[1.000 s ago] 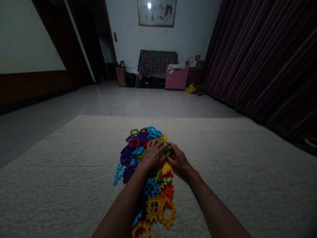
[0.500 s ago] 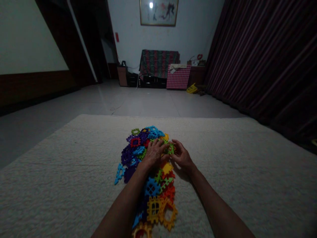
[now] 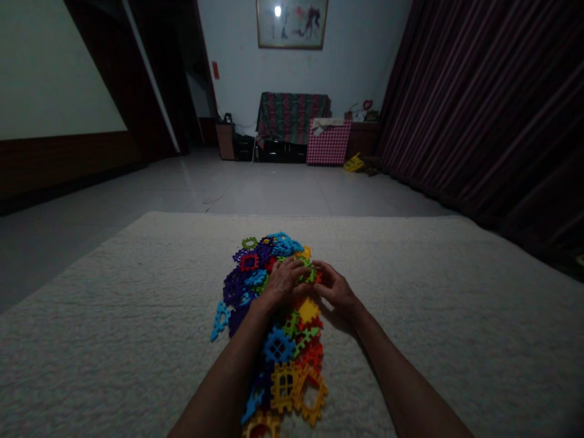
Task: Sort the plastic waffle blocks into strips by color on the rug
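Observation:
A pile of plastic interlocking building pieces lies in front of me, with several colours mixed. My left hand (image 3: 286,281) reaches over the pile, fingers curled at the near side of a green interlocking piece (image 3: 310,271). From the right, my right hand (image 3: 335,287) pinches at the same piece, its fingertips close to those of the left. Both hands partly hide the piece. Closer to me lie a yellow piece (image 3: 308,311), a blue window piece (image 3: 279,345) and an orange window piece (image 3: 283,387). A red square frame (image 3: 249,262) is left of my left hand.
The pieces rest on a pale quilted mat (image 3: 410,274). A light blue piece (image 3: 220,320) lies at the pile's left edge. Beyond the mat are a tiled floor (image 3: 274,188), a cloth-covered cabinet (image 3: 292,118) and a dark curtain (image 3: 456,121) at right.
The green piece has shifted slightly left and turned between my hands. My right fingers have dipped a little, and an orange-red bit now shows beside them.

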A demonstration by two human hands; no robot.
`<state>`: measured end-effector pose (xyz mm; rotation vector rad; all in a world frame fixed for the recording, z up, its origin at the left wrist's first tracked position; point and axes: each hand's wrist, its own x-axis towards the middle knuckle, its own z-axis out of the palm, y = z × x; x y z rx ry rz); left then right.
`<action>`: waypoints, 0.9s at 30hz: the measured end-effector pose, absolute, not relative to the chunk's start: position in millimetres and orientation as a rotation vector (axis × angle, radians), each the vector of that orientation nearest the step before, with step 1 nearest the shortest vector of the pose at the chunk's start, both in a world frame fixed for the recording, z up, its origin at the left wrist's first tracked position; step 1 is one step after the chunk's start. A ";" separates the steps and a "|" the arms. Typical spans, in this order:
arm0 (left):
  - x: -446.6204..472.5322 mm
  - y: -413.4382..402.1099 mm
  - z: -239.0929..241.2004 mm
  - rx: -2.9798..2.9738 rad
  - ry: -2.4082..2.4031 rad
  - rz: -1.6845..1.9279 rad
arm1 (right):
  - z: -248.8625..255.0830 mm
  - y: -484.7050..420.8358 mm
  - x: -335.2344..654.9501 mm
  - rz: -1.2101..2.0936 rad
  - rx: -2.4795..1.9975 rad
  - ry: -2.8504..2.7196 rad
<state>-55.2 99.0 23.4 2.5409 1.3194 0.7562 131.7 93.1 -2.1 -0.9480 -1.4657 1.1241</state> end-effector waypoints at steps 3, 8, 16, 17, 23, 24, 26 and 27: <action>-55.3 104.2 20.3 2.456 1.345 0.883 | -6.8 98.6 134.8 1.021 -1.032 -1.393; -52.6 108.2 12.0 2.363 1.377 1.040 | -13.8 115.4 167.0 0.437 -1.347 -1.434; -54.9 105.0 23.4 2.209 1.305 1.374 | -14.9 106.4 182.6 0.149 -1.560 -1.947; -56.4 104.7 26.5 2.198 1.296 1.395 | -14.2 103.3 180.2 0.123 -1.549 -2.011; -71.4 106.5 35.8 2.105 1.364 1.460 | -0.9 105.3 185.4 0.122 -1.480 -1.975; -73.7 107.0 36.1 2.083 1.386 1.468 | 3.0 109.6 191.8 0.169 -1.520 -1.945; -77.1 107.7 36.3 2.046 1.424 1.488 | 10.8 119.8 208.3 0.265 -1.613 -1.924; -78.1 107.9 36.4 2.032 1.441 1.495 | 14.0 124.9 217.1 0.292 -1.637 -1.922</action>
